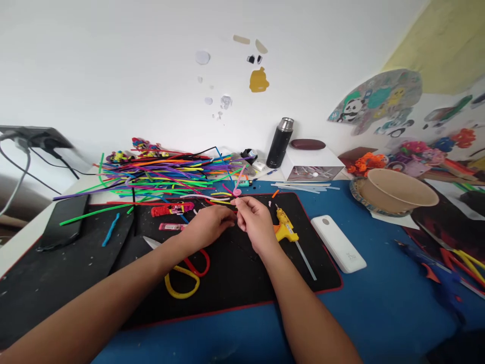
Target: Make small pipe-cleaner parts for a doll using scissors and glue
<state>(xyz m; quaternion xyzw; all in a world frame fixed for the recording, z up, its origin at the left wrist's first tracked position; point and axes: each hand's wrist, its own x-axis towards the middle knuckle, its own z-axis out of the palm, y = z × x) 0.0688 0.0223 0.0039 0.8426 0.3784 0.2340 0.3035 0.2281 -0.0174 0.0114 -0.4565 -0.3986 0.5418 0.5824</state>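
A pink pipe cleaner (237, 192), wound into a small flat coil with a straight end sticking up, is pinched between the thumb and finger of my right hand (254, 222). Close beside it, my left hand (212, 225) has its fingers curled toward the right fingertips; what they hold, if anything, is hidden. Both hands are above a black mat (235, 273). Under my left forearm lie scissors (182, 283) with red and yellow handles, partly covered. A yellow glue gun (286, 227) with a glue stick in its back lies just right of my right hand.
Many coloured pipe cleaners (170, 172) are heaped along the wall. A black thermos (279, 144) stands beside a white box (314, 164). Clear glue sticks (306, 187) lie before the box. A white power bank (338, 243) and a beige bowl (401, 188) are at right.
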